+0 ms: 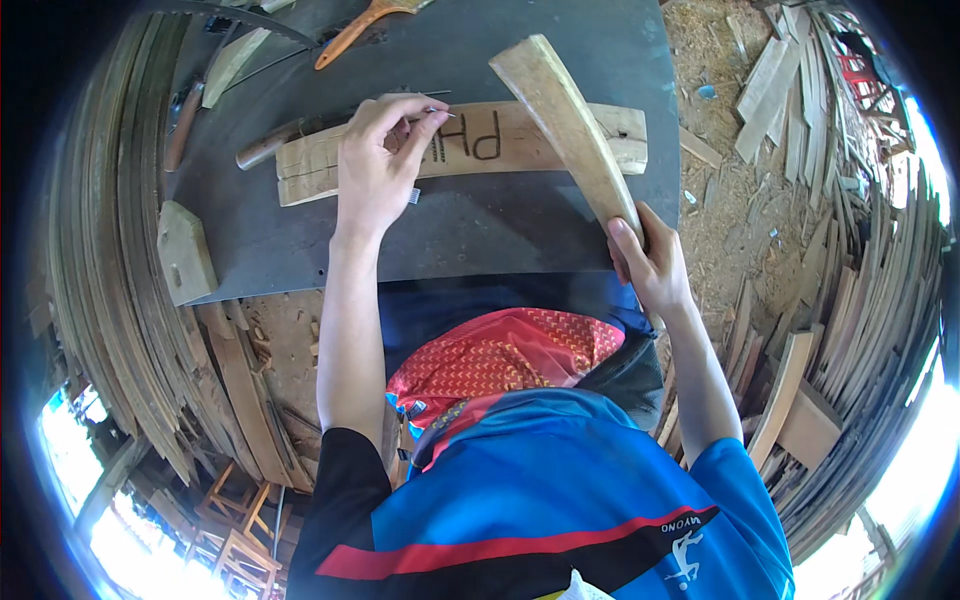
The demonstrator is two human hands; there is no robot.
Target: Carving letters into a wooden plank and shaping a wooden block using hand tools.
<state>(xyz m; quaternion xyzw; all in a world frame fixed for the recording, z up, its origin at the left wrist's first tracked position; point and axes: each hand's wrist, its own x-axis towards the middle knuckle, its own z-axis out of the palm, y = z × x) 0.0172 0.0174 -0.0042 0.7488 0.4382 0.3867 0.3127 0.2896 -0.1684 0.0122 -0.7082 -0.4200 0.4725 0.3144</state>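
Observation:
Between the thumb and forefinger of my left hand (375,155) is a small thin metal piece (436,111), like a nail, mostly hidden. That hand is over a curved wooden board (545,150) lying on the dark table, with dark letters marked on its face. My right hand (648,262) is wrapped round the lower part of a long, slightly curved wooden club (560,115). The club slants up and to the left, its wide end above the board's right part. Behind the board's left end lies a tool with a round wooden handle (268,150).
A brush (350,38) with an orange handle lies at the table's (470,225) far side. Hand tools with a wooden handle (183,130) lie far left, and a wooden block (186,250) sits at the near left corner. Stacked planks (105,250) and wood scraps (770,90) surround the table.

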